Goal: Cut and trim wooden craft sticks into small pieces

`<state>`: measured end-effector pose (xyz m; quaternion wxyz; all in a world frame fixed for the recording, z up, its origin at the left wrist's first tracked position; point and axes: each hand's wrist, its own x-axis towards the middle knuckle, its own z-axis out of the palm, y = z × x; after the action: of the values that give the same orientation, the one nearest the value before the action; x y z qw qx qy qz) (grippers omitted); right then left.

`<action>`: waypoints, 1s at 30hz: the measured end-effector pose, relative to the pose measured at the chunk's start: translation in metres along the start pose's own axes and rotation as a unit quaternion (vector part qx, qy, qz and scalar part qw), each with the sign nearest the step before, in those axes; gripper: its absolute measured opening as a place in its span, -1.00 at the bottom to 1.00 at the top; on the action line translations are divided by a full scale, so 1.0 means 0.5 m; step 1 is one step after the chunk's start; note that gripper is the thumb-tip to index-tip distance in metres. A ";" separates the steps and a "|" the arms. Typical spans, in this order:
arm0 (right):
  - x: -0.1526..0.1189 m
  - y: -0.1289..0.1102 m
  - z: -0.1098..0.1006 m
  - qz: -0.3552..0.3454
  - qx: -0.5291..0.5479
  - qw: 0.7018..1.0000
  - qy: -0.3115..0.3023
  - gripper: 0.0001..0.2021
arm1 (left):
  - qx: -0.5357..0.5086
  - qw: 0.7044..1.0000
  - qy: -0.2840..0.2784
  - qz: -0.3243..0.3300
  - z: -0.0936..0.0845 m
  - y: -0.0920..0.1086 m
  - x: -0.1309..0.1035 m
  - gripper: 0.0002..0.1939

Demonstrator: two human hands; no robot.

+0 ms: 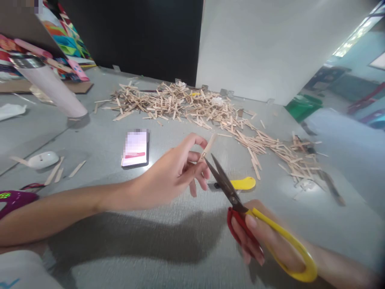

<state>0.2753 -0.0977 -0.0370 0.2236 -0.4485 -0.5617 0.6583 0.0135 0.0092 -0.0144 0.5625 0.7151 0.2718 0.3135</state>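
From where I stand: person seated or standing at a grey surface (102, 136), both hands up in front. Left hand (180, 166) has a small wooden stick (210, 145) pinched between thumb and fingers, other fingers loosely curled; stick tilts up and away, above the surface. Right hand (270, 241) is wrapped round the scissors (231, 194), one red handle, one yellow, fingers curled at the loops. Blades parted a little, tips right by the stick's lower end; can't tell if they touch it.

Yellow box cutter (244, 183) lies on the surface, partly behind the scissors. Phone (135, 148), screen lit, lies left of the left hand. Big messy pile of wooden sticks (168, 100) runs along the back and trails off to the right. Dark narrow object (331, 188) by its right end, too blurred to name.

Far left: pale bottle (55, 82) with metallic cap, a white rounded object (44, 159) like a computer mouse, a few loose sticks (77, 169) near it. Black panel (150, 36) and white panel (246, 40) stand behind the pile. Green bin (303, 106) beyond, at right.
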 end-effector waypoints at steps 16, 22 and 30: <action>0.003 0.026 0.017 0.055 0.094 0.994 -0.021 -0.28 | 0.116 0.992 0.058 -0.004 0.019 -0.006 -0.010 -0.84; 0.009 0.046 0.018 0.056 0.107 0.993 -0.010 -0.28 | 0.157 0.986 0.049 0.007 0.021 -0.007 -0.008 -0.74; 0.010 0.043 0.026 0.058 0.100 0.993 -0.014 -0.24 | 0.201 0.979 0.041 0.011 0.016 -0.014 -0.006 -0.69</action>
<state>0.2663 -0.1063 -0.0593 0.2205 -0.4465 -0.4689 0.7295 0.0172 0.0037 -0.0232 0.3925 0.8030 0.3442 0.2874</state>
